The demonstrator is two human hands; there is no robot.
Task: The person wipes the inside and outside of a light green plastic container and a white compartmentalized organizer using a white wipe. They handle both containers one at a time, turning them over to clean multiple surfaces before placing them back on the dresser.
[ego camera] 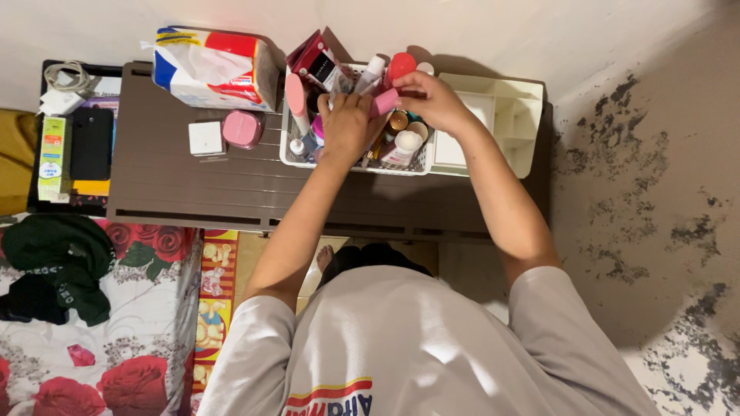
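Both hands work over the white basket (422, 165) crowded with bottles on the brown table (193, 185): the right hand (432, 98) pinches a small pink tube (385, 102), the left hand (348, 127) curls among the bottles, its grip hidden. Beside it, the cream organizer (512, 115) looks mostly unfilled, so sorting seems barely begun.

Brown slatted table (193, 185) vs pale wall (539, 31); grey mottled floor (655, 192); rose-print bedding (116, 347) nr table.

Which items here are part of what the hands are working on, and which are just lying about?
In hand:
left hand
right hand
pink tube
white basket of bottles
cream organiser

Lying about:
tissue pack
pink round case
white square box
black phone
charger
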